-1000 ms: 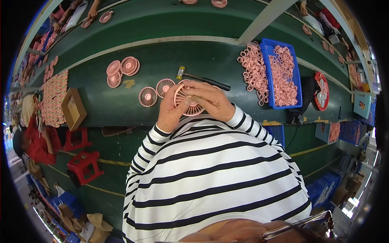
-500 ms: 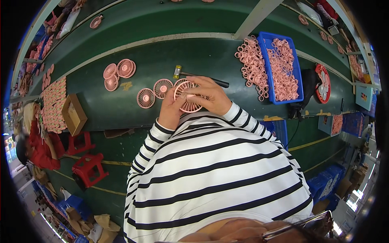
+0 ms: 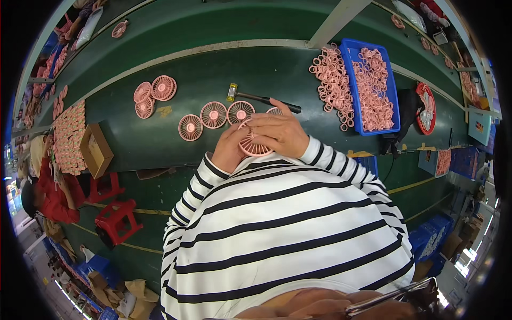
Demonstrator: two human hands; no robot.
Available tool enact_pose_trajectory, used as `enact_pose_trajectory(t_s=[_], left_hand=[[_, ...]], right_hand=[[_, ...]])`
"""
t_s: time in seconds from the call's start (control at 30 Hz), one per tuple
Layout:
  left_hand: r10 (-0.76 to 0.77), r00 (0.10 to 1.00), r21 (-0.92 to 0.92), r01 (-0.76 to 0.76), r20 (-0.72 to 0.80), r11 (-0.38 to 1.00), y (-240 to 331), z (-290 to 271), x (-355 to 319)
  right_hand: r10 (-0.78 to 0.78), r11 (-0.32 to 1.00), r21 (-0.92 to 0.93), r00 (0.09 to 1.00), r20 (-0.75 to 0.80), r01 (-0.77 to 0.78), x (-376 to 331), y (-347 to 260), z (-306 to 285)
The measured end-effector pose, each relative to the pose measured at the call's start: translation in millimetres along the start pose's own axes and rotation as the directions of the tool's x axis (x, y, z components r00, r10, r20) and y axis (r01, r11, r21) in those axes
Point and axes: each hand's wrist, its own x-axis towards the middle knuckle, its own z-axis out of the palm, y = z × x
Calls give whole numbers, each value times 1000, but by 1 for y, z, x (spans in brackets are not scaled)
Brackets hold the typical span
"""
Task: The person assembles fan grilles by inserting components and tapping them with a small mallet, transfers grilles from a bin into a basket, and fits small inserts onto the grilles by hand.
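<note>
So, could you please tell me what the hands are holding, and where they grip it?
Both hold one pink round fan grille: the left hand grips its left rim, and the right hand lies over its top and right edge.

Bare green bench lies open beyond the mallet, while the row of pink fan grilles crowds the left and the ring pile with its blue bin blocks the right.

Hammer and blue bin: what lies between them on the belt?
In the head view, a loose heap of pink rings lies between the hammer and the blue bin, piled against the bin's left wall.
</note>
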Motion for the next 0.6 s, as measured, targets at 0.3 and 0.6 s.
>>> enact_pose_trajectory(t_s=[0.3, 0.6], left_hand=[[80, 993, 35, -77, -91, 996, 3, 12, 7], [432, 900, 756, -321, 56, 570, -8, -14, 15]], right_hand=[[-43, 993, 118, 988, 145, 26, 8, 15, -14], [405, 489, 791, 899, 168, -368, -4, 20, 20]])
